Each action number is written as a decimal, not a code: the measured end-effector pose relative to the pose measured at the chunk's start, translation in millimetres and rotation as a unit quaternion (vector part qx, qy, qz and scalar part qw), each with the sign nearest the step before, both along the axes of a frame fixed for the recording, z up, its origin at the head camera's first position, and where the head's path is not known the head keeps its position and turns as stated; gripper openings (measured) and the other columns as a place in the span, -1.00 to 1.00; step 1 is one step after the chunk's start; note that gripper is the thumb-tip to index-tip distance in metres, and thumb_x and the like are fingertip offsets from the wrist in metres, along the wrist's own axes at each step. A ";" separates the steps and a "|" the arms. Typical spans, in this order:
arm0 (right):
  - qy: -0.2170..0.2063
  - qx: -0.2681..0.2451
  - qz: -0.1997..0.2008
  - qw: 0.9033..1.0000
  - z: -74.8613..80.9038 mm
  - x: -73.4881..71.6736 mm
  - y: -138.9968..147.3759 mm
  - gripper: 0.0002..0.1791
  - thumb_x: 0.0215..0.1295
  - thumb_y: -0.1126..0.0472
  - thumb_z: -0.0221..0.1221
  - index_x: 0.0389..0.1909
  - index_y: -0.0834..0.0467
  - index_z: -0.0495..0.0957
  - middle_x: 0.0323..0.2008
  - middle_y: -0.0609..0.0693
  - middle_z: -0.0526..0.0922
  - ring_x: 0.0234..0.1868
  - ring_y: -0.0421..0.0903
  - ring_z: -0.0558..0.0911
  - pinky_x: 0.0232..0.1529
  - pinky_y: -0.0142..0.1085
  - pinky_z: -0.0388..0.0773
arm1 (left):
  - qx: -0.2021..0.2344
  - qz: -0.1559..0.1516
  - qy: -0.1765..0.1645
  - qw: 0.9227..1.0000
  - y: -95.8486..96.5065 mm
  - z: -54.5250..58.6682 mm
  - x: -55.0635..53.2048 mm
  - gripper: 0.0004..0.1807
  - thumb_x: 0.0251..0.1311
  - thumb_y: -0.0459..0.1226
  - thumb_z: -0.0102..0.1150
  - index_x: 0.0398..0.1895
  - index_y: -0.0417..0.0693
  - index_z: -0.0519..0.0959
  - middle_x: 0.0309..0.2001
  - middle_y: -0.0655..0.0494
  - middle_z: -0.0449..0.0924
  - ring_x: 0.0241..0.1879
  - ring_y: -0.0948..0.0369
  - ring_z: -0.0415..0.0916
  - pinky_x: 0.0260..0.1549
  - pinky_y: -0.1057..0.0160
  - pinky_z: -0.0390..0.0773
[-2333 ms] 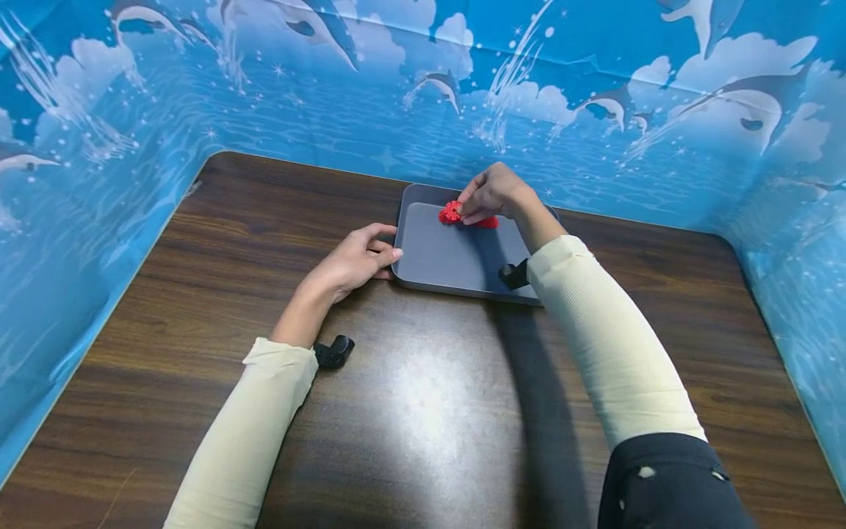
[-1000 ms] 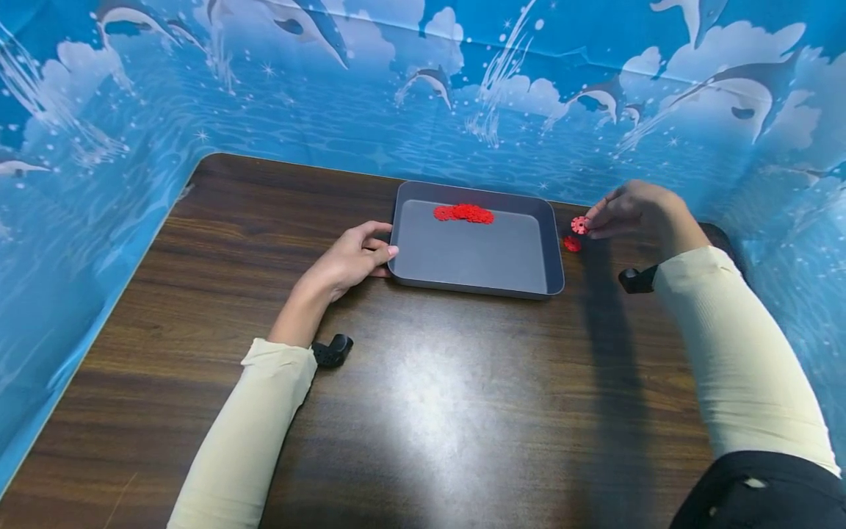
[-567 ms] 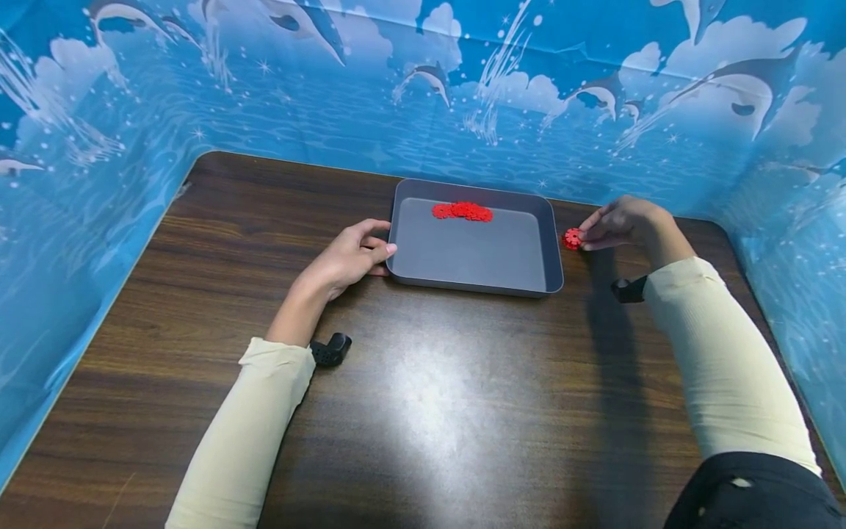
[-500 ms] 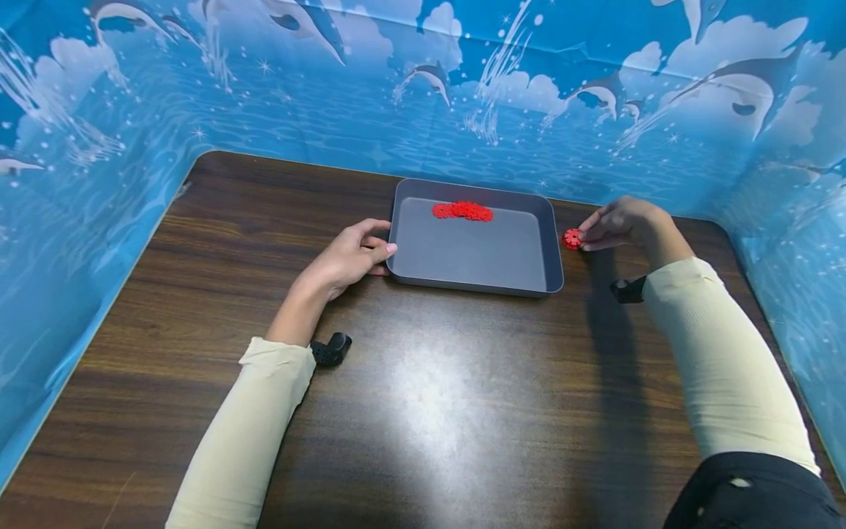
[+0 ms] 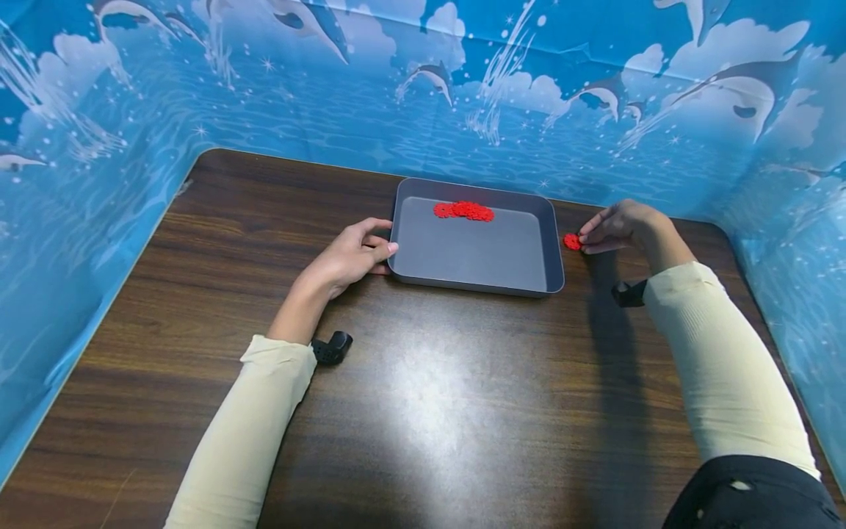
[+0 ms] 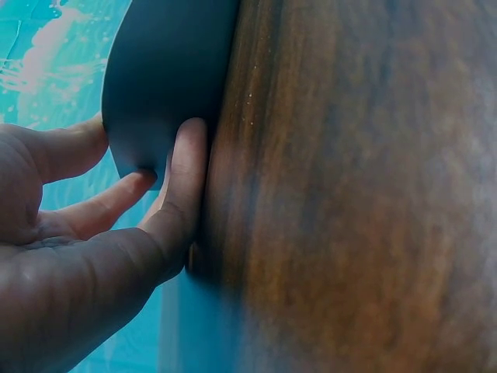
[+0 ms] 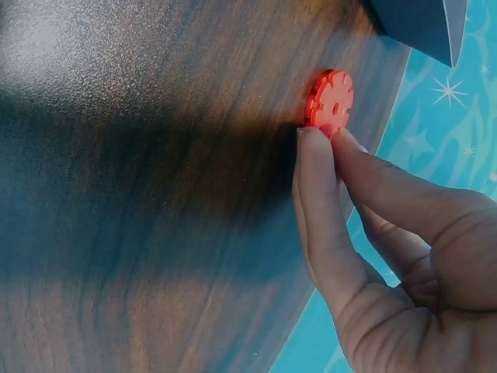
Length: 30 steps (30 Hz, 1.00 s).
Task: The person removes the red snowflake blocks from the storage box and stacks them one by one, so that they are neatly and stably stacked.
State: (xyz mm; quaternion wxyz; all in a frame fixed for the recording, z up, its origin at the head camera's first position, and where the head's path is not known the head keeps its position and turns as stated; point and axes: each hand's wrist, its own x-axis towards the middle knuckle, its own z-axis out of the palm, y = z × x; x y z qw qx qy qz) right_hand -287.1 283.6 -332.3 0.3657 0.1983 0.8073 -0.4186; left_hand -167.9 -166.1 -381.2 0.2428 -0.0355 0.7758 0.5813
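In the head view my right hand (image 5: pixel 617 228) is just past the tray's right side, low over the table. Its thumb and fingertips pinch a red notched disc (image 7: pixel 336 101) with a small hole in the middle. A second red edge shows right behind that disc in the right wrist view. My left hand (image 5: pixel 350 257) is at the left end of a grey rectangular tray (image 5: pixel 476 286), its extended fingertips resting against the outer wall (image 6: pixel 167 78). Several more red discs (image 5: pixel 471 211) lie overlapping in a row inside the tray, toward its back wall.
The tray stands at the back of a dark wood-grain table (image 5: pixel 264 220). Close behind and at both sides hangs a blue sheet (image 5: pixel 370 103) printed with dolphins. A black wrist camera (image 5: pixel 333 348) sticks out from the left cuff.
My right hand left the tray and went right, carrying a disc to another on the table there; it then lowered onto it. The left hand has stayed at the tray's wall.
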 end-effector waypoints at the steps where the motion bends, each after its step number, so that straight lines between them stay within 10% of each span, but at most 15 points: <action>1: 0.001 0.001 0.001 1.000 0.2 0.2 0.4 -0.74 0.58 0.46 0.15 -0.25 0.20 0.77 -0.38 -0.02 0.77 -0.31 -0.13 0.84 0.13 -0.13 0.82 | 0.000 0.000 0.000 1.000 0.1 -0.2 0.0 -0.35 0.68 -0.21 0.05 0.72 0.03 0.16 0.39 -0.23 0.45 0.18 -0.13 0.64 0.34 -0.04 0.67; 19: 0.035 0.042 0.064 0.996 32.0 -3.6 -16.9 -0.87 0.60 0.32 0.22 -0.08 0.15 0.75 -0.36 -0.11 0.83 -0.25 -0.19 0.85 0.23 -0.07 0.77 | 0.004 -0.005 0.003 1.000 -2.2 -0.5 0.3 -0.34 0.69 -0.22 0.04 0.73 0.01 0.13 0.42 -0.24 0.43 0.20 -0.13 0.63 0.35 -0.05 0.67; 30: 0.055 0.061 0.126 0.989 55.3 -13.5 -59.6 -0.91 0.53 0.32 0.30 -0.07 0.17 0.74 -0.37 -0.11 0.81 -0.28 -0.22 0.83 -0.10 -0.28 0.84 | 0.006 -0.008 0.007 1.000 -2.0 -0.8 0.4 -0.33 0.68 -0.22 0.05 0.73 0.01 0.12 0.42 -0.24 0.43 0.19 -0.13 0.63 0.33 -0.05 0.67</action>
